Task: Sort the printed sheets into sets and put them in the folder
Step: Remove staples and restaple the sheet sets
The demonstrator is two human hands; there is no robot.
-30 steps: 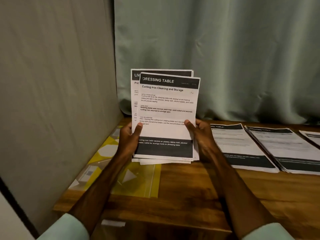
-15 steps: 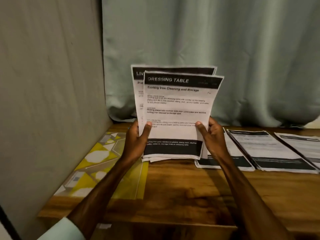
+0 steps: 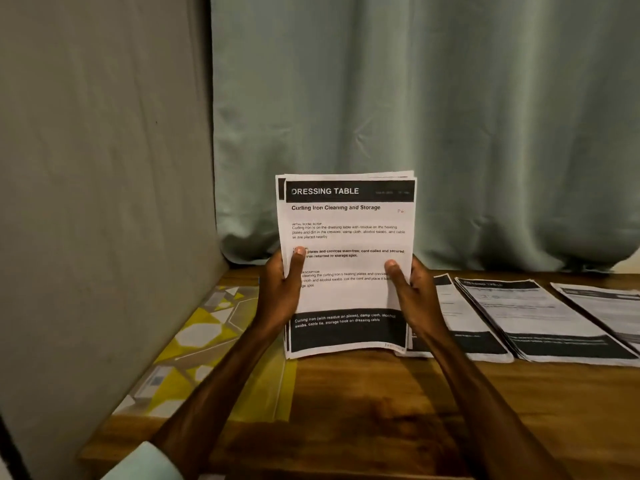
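Observation:
A stack of printed sheets point(image 3: 348, 296) stands upright with its bottom edge on the wooden table point(image 3: 363, 410). Its front page is headed "DRESSING TABLE". My left hand point(image 3: 282, 289) grips the stack's left edge, thumb on the front. My right hand point(image 3: 412, 296) grips the right edge the same way. A yellow, grey and white patterned folder point(image 3: 207, 344) lies flat on the table at the left, partly behind my left forearm. Three sets of printed sheets lie to the right: one point(image 3: 457, 323) partly hidden by my right hand, a second point(image 3: 540, 317), a third point(image 3: 609, 310) cut by the frame edge.
A grey wall panel point(image 3: 104, 202) closes the left side. A pale green curtain point(image 3: 415, 116) hangs behind the table. The table's front edge runs along the bottom of the view.
The sheets that were fanned, with a back page showing at the left, are now squared into one aligned stack. The stack has dropped onto the table edge-down. My hands grip higher up its sides.

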